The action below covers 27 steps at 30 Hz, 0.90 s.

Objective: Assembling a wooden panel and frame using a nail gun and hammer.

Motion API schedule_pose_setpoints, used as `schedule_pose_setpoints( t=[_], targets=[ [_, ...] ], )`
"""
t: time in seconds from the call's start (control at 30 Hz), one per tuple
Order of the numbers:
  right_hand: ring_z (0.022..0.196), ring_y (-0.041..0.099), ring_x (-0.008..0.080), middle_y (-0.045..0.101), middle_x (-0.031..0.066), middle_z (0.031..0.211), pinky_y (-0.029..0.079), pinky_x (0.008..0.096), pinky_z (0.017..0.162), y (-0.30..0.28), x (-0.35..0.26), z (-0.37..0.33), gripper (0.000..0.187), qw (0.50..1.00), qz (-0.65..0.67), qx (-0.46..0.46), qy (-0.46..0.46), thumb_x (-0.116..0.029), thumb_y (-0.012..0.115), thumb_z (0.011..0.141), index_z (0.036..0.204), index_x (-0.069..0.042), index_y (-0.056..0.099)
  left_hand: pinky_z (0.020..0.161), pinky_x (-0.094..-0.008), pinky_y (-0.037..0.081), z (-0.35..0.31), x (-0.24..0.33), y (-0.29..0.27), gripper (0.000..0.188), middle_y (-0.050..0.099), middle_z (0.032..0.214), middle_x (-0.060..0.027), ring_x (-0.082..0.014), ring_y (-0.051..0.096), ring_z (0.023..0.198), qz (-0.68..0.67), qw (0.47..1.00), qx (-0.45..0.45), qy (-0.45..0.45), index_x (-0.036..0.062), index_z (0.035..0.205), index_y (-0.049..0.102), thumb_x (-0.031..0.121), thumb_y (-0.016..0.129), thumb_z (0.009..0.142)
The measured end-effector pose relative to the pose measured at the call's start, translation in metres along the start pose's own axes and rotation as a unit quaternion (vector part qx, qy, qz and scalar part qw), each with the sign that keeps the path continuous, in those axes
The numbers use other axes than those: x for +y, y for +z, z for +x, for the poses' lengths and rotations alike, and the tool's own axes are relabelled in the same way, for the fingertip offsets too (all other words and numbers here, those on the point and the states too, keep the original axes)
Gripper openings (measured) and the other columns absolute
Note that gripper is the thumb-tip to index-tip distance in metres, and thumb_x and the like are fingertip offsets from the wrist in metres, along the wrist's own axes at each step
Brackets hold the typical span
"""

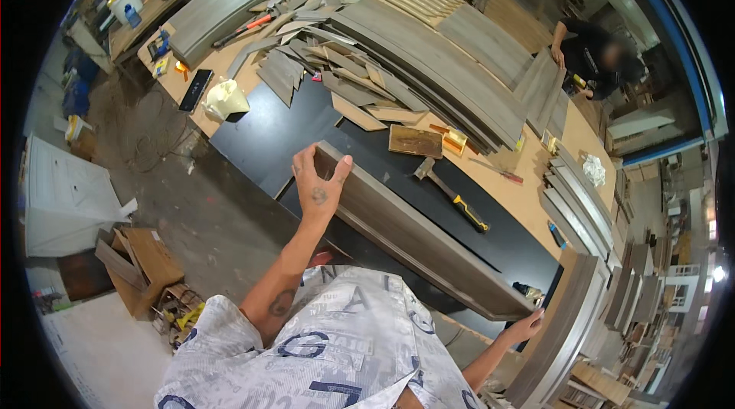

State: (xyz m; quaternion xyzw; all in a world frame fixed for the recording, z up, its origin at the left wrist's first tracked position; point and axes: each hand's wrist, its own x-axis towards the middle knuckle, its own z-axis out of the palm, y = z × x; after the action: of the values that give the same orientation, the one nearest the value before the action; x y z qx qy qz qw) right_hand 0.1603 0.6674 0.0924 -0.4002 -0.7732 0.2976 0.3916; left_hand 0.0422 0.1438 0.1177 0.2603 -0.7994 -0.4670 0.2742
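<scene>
A long, narrow grey-brown wooden panel with a raised edge is held tilted between my two hands, along the near side of the black work surface. My left hand grips its far-left end, thumb and fingers spanning the edge. Around the near-right end, my right hand is closed, its fingers partly hidden. Just beyond the panel lies a hammer with a yellow and black handle. A brown wooden block rests beside the hammer's head.
Offcuts are heaped beyond the mat, before stacked grey boards. A crumpled cream wad and a black phone lie at left. Profiled boards flank the right. Two people work across the table; one person's hand touches boards.
</scene>
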Motion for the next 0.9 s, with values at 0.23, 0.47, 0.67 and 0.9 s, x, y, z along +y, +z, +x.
schedule_pose_setpoints(
  t=[0.23, 0.47, 0.67, 0.9],
  targets=[
    [0.108, 0.056, 0.0334, 0.054, 0.0221, 0.124, 0.044, 0.0423, 0.096, 0.032, -0.099, 0.012, 0.044, 0.965, -0.084, -0.067, -0.238, -0.021, 0.068, 0.089, 0.120, 0.008, 0.055, 0.096, -0.0384, 0.043, -0.012, -0.030, 0.008, 0.055, 0.052, 0.117, -0.0167, -0.0308, 0.053, 0.109, -0.096, 0.995, -0.005, 0.022, 0.0007, 0.123, 0.051, 0.025, 0.076, 0.080],
    [0.117, 0.058, 0.0366, 0.059, 0.0263, 0.123, 0.046, 0.0425, 0.098, 0.227, -0.166, -0.055, 0.064, 0.639, -0.181, -0.649, -0.371, -0.032, 0.072, 0.084, 0.134, -0.001, 0.048, 0.096, -0.0330, 0.040, -0.059, -0.037, 0.007, 0.042, 0.052, 0.113, -0.0109, -0.0210, 0.051, 0.105, -0.243, 0.966, -0.021, -0.081, 0.0015, 0.120, 0.050, 0.021, 0.068, 0.087],
    [0.108, 0.059, 0.0346, 0.062, 0.0229, 0.114, 0.047, 0.0410, 0.092, 0.275, -0.162, -0.081, 0.058, 0.598, -0.182, -0.657, -0.422, -0.029, 0.075, 0.083, 0.128, -0.002, 0.052, 0.083, -0.0290, 0.039, -0.056, -0.014, -0.009, 0.040, 0.044, 0.094, -0.0062, -0.0177, 0.046, 0.089, -0.264, 0.964, -0.012, -0.026, 0.0022, 0.115, 0.054, 0.019, 0.071, 0.083],
    [0.099, 0.061, 0.0374, 0.062, 0.0244, 0.102, 0.047, 0.0420, 0.087, 0.287, -0.151, -0.087, 0.028, 0.599, -0.133, -0.632, -0.473, -0.018, 0.064, 0.087, 0.103, 0.003, 0.056, 0.090, -0.0332, 0.039, -0.046, -0.035, 0.008, 0.045, 0.043, 0.098, -0.0096, -0.0223, 0.046, 0.094, -0.293, 0.951, -0.081, 0.051, 0.0032, 0.117, 0.047, 0.016, 0.069, 0.081]
  ],
)
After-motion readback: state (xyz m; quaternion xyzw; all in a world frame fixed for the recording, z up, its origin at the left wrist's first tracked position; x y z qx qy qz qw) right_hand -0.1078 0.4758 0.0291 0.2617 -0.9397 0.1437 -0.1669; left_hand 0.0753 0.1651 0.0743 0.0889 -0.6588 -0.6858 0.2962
